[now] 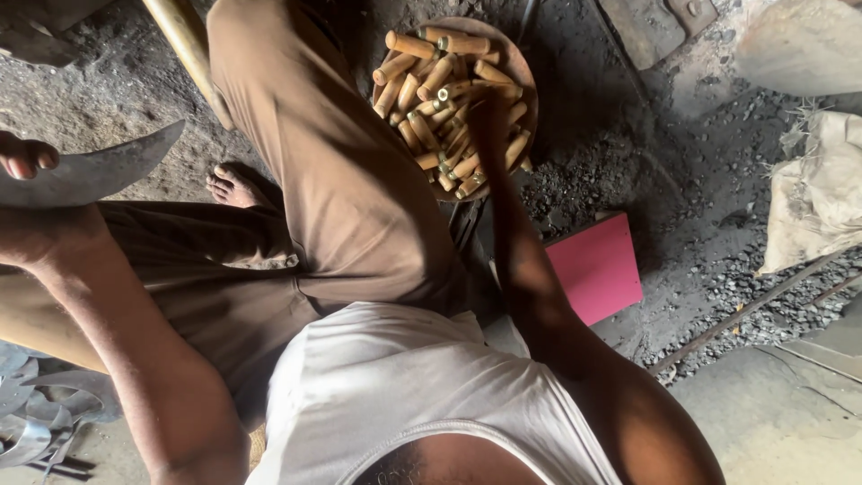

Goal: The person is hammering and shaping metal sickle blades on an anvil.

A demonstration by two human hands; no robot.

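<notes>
Gritty dirt floor (628, 135), right hand (489, 121) down in bowl (525, 67) of wooden handles (431, 81), grip unclear; left hand (31, 202) closed on curved blade (90, 171).

The bare right arm stretched straight forward and down, its right hand (489, 121) lowered with fingers pointing away, while the left arm bent outward at the elbow, the left hand (27, 193) raised at the frame's edge, fingers (27, 157) curled closed.
</notes>
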